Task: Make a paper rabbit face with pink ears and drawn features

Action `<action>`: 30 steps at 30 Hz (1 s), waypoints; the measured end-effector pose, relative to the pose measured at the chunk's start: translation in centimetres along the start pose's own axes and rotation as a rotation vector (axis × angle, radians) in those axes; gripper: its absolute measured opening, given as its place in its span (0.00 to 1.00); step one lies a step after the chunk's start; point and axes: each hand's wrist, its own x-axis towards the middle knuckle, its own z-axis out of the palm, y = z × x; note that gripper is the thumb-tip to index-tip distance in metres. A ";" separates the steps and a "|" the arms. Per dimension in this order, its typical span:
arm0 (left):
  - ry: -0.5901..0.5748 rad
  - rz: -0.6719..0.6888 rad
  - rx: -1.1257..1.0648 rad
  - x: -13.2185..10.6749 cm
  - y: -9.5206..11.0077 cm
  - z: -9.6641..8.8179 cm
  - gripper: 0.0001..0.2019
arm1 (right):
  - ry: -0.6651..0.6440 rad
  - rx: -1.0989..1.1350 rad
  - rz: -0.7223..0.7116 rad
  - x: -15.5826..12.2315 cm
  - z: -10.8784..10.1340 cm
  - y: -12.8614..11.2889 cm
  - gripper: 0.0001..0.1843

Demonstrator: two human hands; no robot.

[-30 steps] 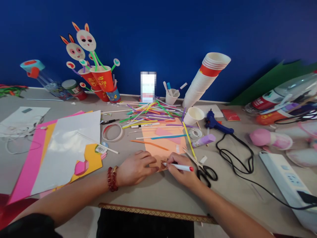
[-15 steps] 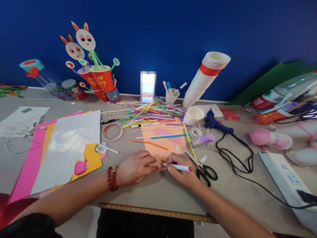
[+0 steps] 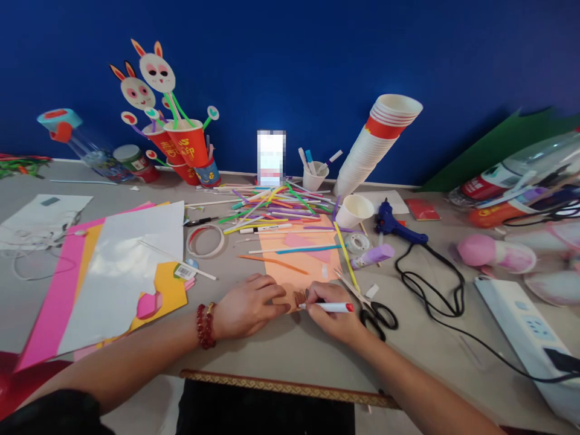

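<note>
My right hand (image 3: 330, 308) grips a white marker (image 3: 334, 307) with a red end. The marker's tip touches the near edge of an orange paper sheet (image 3: 285, 275), beside a patch of dark red drawn lines (image 3: 299, 298). On the left edge of that sheet, my left hand (image 3: 251, 305) lies flat with fingers stretched out. Open-bladed scissors (image 3: 378, 317) with black handles rest just right of my right hand. Across the sheet's upper part lie an orange pipe cleaner (image 3: 274, 263) and a blue one (image 3: 308, 248).
A heap of pipe cleaners (image 3: 281, 208) lies behind the sheet, near stacked paper cups (image 3: 369, 148). Right are a blue glue gun (image 3: 399, 226) with a looping cable and a power strip (image 3: 525, 326). Left are coloured papers (image 3: 122, 266) and a tape roll (image 3: 205, 240).
The marker tip has moved slightly toward me on the orange paper. More of the drawn patch shows. My left hand has stayed in place.
</note>
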 end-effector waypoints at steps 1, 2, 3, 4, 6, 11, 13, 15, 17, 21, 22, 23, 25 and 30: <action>0.003 0.001 0.000 0.0 0.0 0.0 0.16 | -0.005 0.007 0.001 0.0 0.0 0.0 0.09; 0.006 0.001 0.000 0.1 0.0 0.0 0.16 | -0.009 0.015 0.003 0.0 0.0 0.0 0.09; 0.008 0.002 0.000 0.1 0.1 0.0 0.16 | -0.012 0.020 0.006 0.0 -0.1 -0.1 0.09; 0.010 0.002 -0.001 0.1 0.1 0.0 0.16 | -0.014 0.022 0.009 0.0 -0.1 -0.1 0.09; 0.015 0.003 -0.002 0.0 0.1 -0.1 0.16 | -0.015 0.019 0.014 0.0 -0.1 -0.1 0.09; 0.005 -0.001 0.006 -0.1 0.0 0.0 0.17 | 0.005 0.051 0.023 -0.1 -0.1 -0.2 0.10; 0.002 -0.001 0.011 -0.1 0.0 0.1 0.18 | 0.048 0.097 0.042 -0.1 -0.1 -0.2 0.10; 0.002 0.001 0.013 -0.1 0.0 0.0 0.18 | 0.085 0.130 0.065 -0.1 -0.1 -0.3 0.10; 0.000 0.002 0.013 0.0 0.0 0.0 0.17 | 0.096 0.119 0.073 -0.1 -0.1 -0.4 0.10; -0.002 0.005 0.003 0.1 0.1 -0.2 0.16 | 0.077 0.073 0.070 0.0 0.0 -0.4 0.09; -0.004 0.006 0.000 0.1 0.1 -0.3 0.17 | 0.075 0.070 0.067 0.0 0.0 -0.4 0.09; -0.003 0.006 -0.001 0.2 0.1 -0.3 0.17 | 0.075 0.067 0.064 0.0 0.0 -0.4 0.09; -0.002 0.006 0.001 0.2 0.1 -0.3 0.17 | 0.072 0.059 0.060 0.0 0.1 -0.3 0.09; -0.004 0.001 0.003 0.1 0.1 -0.2 0.17 | 0.066 0.035 0.065 0.1 0.1 -0.4 0.08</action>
